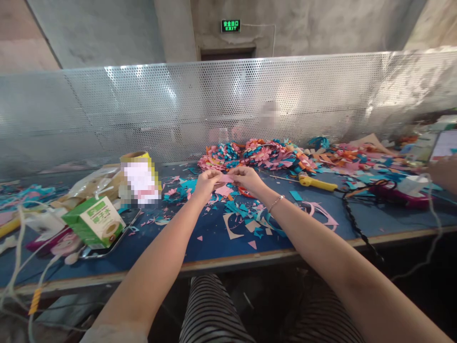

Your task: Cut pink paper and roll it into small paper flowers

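Observation:
Over the middle of the table, my left hand (207, 185) pinches one end of a small pink piece of felt-like sheet (225, 178). The other end is between the fingers of my right hand (249, 179), so the strip is held across both hands. Just below my fingers lie pink scraps (223, 190) and an orange-red loop (245, 191), partly hidden by my right hand. Teal scraps (238, 208) are scattered between my forearms. Right behind my hands rests a fringed heap of pink, teal and orange pieces (266, 155).
To the right lies a yellow-handled tool (317, 182) with a thin metal shaft and black cord (352, 214). A green-and-white carton (96, 221) and a tape roll (137, 157) stand left. A perforated metal screen (200, 105) runs behind the table. Another person's hand (442, 175) shows far right.

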`<state>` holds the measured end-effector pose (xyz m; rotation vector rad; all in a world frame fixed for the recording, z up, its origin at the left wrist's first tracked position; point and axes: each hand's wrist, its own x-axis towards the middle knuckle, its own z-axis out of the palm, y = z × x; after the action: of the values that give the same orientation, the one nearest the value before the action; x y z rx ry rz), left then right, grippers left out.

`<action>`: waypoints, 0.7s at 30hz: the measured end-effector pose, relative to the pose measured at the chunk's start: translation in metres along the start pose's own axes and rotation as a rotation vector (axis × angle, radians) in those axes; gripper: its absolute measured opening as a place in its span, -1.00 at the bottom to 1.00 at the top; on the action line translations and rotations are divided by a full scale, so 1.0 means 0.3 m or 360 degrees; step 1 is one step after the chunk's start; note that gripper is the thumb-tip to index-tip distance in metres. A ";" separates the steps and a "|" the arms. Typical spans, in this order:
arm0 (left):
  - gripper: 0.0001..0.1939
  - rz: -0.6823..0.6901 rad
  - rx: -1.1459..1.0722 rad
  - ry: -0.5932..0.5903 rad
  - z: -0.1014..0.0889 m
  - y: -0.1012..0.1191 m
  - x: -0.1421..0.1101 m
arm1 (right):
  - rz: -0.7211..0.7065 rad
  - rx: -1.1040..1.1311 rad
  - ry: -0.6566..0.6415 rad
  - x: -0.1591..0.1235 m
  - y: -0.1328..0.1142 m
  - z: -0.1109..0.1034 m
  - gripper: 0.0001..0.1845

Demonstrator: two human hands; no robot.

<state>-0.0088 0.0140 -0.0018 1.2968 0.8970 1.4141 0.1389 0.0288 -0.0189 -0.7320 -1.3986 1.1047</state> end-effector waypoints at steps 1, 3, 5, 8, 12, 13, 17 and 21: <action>-0.88 -0.0004 0.0022 -0.0002 -0.001 0.000 -0.001 | -0.0012 -0.0014 0.0016 0.003 0.004 -0.002 -0.70; -0.85 -0.0026 0.0055 -0.0002 -0.005 -0.001 0.001 | -0.0021 -0.0033 0.0046 0.007 0.010 -0.006 -0.70; -0.85 -0.0052 0.0075 -0.0002 -0.010 -0.003 0.006 | -0.0029 -0.0050 0.0050 0.009 0.012 -0.010 -0.71; -0.84 -0.0063 0.0069 -0.0012 -0.019 -0.007 0.013 | -0.0059 -0.0079 0.0031 0.008 0.011 -0.013 -0.72; -0.82 -0.0074 0.0061 -0.0036 -0.027 -0.009 0.019 | -0.0116 -0.0134 0.0047 0.011 0.016 -0.017 -0.74; -0.82 -0.0079 0.0066 -0.0043 -0.027 -0.009 0.019 | -0.0132 -0.0151 0.0054 0.013 0.018 -0.018 -0.74; -0.82 -0.0105 0.0081 -0.0052 -0.029 -0.006 0.019 | -0.0166 -0.0201 0.0080 0.019 0.024 -0.022 -0.75; -0.85 -0.0113 0.0071 -0.0054 -0.030 -0.005 0.019 | -0.0184 -0.0239 0.0071 0.020 0.026 -0.023 -0.74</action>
<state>-0.0169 0.0208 -0.0032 1.3059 0.9477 1.3202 0.1435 0.0387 -0.0245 -0.7679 -1.4781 0.8955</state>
